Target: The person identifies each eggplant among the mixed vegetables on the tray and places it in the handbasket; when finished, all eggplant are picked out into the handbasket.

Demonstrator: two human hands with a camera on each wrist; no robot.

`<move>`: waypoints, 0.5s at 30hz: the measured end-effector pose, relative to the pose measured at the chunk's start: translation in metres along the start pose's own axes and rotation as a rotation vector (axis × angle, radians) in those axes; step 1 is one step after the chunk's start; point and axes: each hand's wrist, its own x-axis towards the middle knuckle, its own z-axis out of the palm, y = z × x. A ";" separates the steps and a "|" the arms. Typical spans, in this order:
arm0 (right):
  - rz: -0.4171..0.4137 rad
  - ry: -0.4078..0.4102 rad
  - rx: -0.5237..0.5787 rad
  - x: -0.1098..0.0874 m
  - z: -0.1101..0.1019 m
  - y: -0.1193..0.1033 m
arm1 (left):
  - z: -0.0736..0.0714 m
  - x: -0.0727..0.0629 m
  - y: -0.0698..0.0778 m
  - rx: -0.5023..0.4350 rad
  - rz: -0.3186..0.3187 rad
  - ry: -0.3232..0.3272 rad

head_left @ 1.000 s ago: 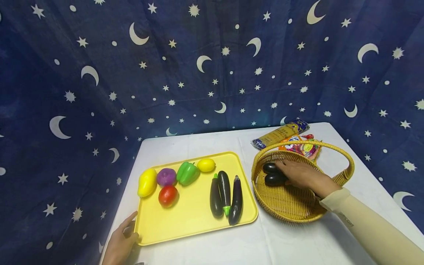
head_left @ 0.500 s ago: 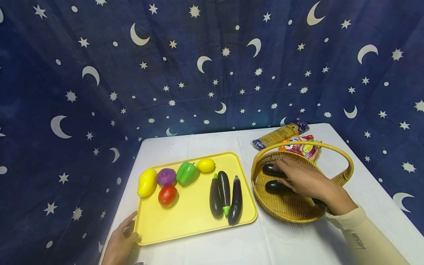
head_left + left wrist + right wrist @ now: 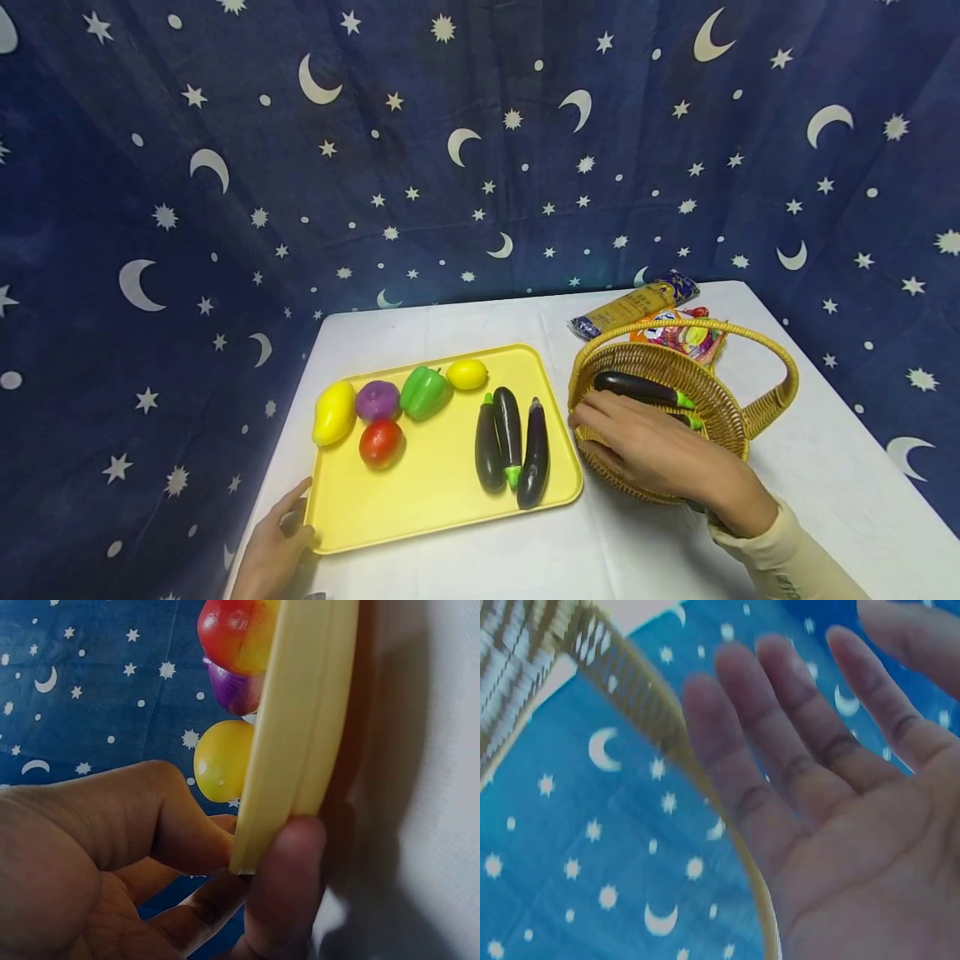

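Note:
My left hand (image 3: 272,542) pinches the near left corner of a yellow tray (image 3: 435,500) between thumb and fingers, with the tray's edge (image 3: 289,735) raised off the cloth in the left wrist view. On the tray's right side lie three eggplants (image 3: 489,450). To the right stands a wicker basket (image 3: 731,408) with an arched handle, holding an eggplant (image 3: 633,387) and another eggplant (image 3: 686,421) mostly hidden under my hand. Over the basket's near left rim is my right hand (image 3: 660,446). Its fingers (image 3: 780,712) are extended and nothing is in the palm.
Along the tray's far side sit a yellow mango (image 3: 333,414), a purple onion (image 3: 377,401), a green bell pepper (image 3: 425,393) and a lemon (image 3: 467,374); a tomato (image 3: 381,443) lies nearer. Behind the basket are a noodle packet (image 3: 633,307) and a colourful bag (image 3: 686,333).
My right hand has let go of the eggplants in the basket and moved left and nearer to the basket's rim. The left hand has stayed at the tray's corner.

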 end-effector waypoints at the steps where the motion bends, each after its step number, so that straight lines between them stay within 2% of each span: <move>1: -0.014 -0.017 0.004 0.005 0.004 -0.002 | 0.000 0.000 0.000 0.000 -0.001 0.001; 4: -0.064 -0.081 -0.030 0.023 0.017 -0.005 | 0.000 0.001 -0.001 -0.008 -0.002 0.001; 10: -0.183 -0.194 -0.209 0.055 0.036 -0.006 | 0.000 0.000 -0.002 -0.009 0.002 0.011; 12: -0.163 -0.258 -0.231 0.059 0.041 -0.007 | 0.000 0.000 -0.002 -0.007 0.004 0.010; 15: -0.091 -0.352 -0.242 0.063 0.047 -0.010 | -0.001 -0.001 -0.001 -0.003 0.010 0.008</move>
